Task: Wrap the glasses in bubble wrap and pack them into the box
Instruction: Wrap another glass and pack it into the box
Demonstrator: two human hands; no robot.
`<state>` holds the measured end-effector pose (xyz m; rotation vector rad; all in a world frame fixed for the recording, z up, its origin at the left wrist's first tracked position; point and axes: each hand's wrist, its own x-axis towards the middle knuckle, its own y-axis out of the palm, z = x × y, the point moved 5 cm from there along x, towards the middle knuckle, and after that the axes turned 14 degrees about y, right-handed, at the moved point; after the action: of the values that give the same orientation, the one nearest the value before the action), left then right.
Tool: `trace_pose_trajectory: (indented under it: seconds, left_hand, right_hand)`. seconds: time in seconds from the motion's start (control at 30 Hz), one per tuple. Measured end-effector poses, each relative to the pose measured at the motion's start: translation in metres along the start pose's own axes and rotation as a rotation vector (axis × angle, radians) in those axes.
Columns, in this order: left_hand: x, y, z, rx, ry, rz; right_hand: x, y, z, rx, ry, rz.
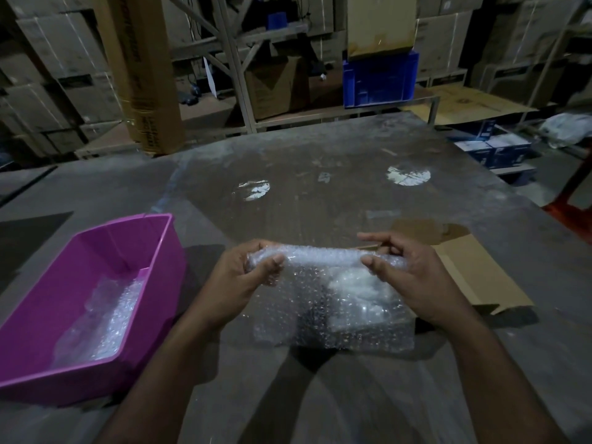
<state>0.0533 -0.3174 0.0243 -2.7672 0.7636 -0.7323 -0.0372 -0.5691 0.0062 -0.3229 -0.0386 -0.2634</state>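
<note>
1. The left hand (248, 272) has its fingers curled around the left end of a rolled bundle of bubble wrap (323, 261), thumb pressed on top.
2. The right hand (407, 270) pinches the right end of the same roll between thumb and curled fingers.
3. The roll spans between the two hands, held above the grey table (352, 193); a loose flap of the wrap hangs down below the hands, toward the person.
4. Something pale and cloudy shows through the flap just under the right hand; whether it is a glass, I cannot tell.
5. Out to the left of the left hand sits a purple plastic box (150, 248), with a wrapped bundle (105, 318) lying in its bottom.
6. Just beyond the right hand lies a flat piece of cardboard (474, 277).
</note>
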Motion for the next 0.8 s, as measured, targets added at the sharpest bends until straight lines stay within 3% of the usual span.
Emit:
trace_pose_trajectory:
  seconds: [0.37,0.5,0.8]
  left_hand:
    - [-0.002,0.000,0.000,-0.129,-0.041,-0.023]
    - [-0.004,0.001,-0.004,-0.092,-0.033,0.019]
    - [0.001,-0.004,0.007,0.059,0.012,-0.041]
  right_hand:
    - [-0.001,0.002,0.000,0.042,0.036,0.038]
    - [0.001,0.003,-0.005,0.018,0.078,0.005]
    - [0.003,-0.001,-0.005,-0.067,0.050,-0.014]
